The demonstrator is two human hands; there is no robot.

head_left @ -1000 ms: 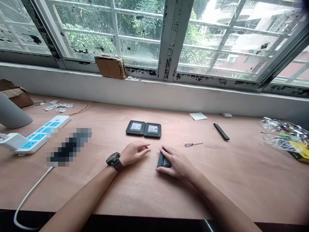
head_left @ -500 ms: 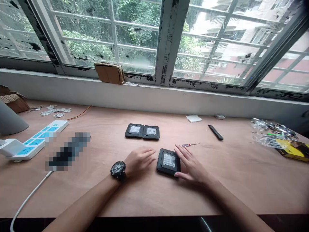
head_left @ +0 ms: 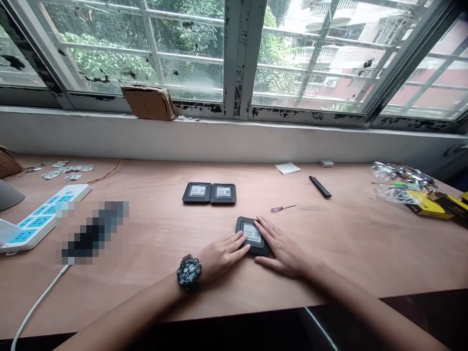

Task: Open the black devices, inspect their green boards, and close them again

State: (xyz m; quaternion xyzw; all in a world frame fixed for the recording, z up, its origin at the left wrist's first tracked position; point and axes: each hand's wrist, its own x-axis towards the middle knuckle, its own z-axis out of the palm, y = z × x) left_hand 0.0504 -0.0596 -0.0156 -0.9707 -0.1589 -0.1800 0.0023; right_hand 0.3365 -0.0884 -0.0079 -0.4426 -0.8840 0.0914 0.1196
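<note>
A flat black square case with a white printed label [head_left: 252, 232], looking like a solid-state drive, lies on the table between my hands. My left hand [head_left: 224, 253], below a wristwatch [head_left: 189, 271], rests its outstretched fingertips on the case's left side and lower-left part. On the other side, my right hand [head_left: 283, 246] is spread, its fingers along the upper right edge and its thumb near the lower edge. Two matching black cases, a left one [head_left: 197, 193] and a right one [head_left: 223, 194], lie side by side farther back.
Behind the right hand are a small screwdriver [head_left: 282, 208], a dark bar-shaped object [head_left: 320, 187] and a white paper piece [head_left: 287, 168]. Plastic bags [head_left: 398, 193] and yellow-black boxes [head_left: 431, 204] lie far right. A power strip [head_left: 46, 219] and a blurred dark object [head_left: 95, 234] are left.
My left hand has moved right and now touches the black case. The case has turned slightly between my hands. The whole view has shifted a little.
</note>
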